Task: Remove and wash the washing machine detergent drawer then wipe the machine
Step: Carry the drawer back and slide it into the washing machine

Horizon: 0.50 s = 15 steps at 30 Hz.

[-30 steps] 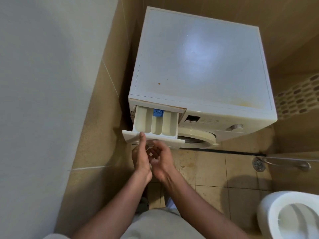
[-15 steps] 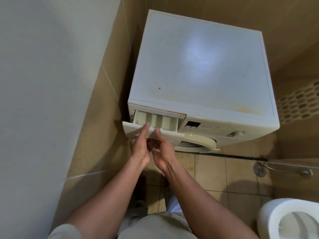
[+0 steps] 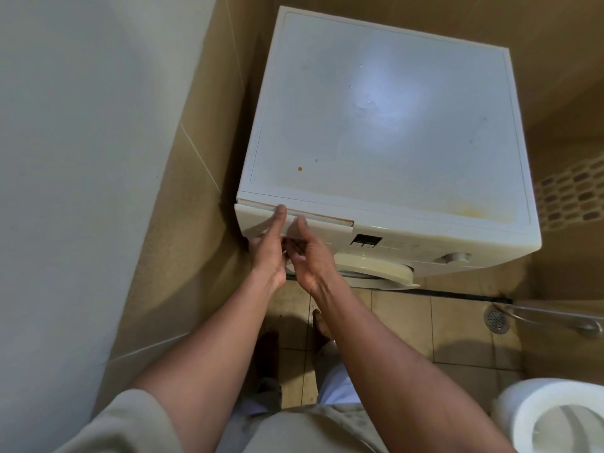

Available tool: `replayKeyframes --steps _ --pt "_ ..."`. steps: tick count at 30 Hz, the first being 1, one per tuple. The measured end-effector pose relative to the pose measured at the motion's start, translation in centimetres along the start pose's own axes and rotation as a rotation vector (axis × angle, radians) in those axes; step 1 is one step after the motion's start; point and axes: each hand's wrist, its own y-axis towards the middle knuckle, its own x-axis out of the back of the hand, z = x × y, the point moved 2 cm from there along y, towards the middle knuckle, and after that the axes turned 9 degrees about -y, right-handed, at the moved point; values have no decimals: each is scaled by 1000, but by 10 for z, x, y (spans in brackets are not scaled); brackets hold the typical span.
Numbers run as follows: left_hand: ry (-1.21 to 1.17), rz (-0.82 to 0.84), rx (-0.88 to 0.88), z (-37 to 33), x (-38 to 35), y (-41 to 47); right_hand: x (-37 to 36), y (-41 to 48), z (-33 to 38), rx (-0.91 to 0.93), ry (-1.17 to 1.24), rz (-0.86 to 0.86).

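The white washing machine (image 3: 385, 125) stands in a tiled corner, its top stained yellow near the front right. Its detergent drawer (image 3: 253, 222) sits pushed in at the front's top left, flush with the panel. My left hand (image 3: 268, 253) and my right hand (image 3: 310, 256) are side by side on the drawer front. Both thumbs lie up against the face, and the fingers curl under its lower lip. The drawer's compartments are hidden inside the machine.
A control knob (image 3: 452, 257) and a small display (image 3: 366, 240) sit to the right of the drawer, above the round door (image 3: 376, 268). A wall (image 3: 81, 158) closes in on the left. A floor drain (image 3: 496, 318), a hose (image 3: 555, 317) and a toilet (image 3: 555, 416) are to the right.
The drawer was pulled out with its compartments showing; both hands have slid it back into the machine until shut. My head has moved closer.
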Motion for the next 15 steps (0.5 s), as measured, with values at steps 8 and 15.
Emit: replayKeyframes --steps 8,15 --pt "35 1 -9 0 -5 11 -4 8 9 -6 -45 -22" --pt "92 0 -16 -4 -6 12 0 17 8 18 -77 -23"
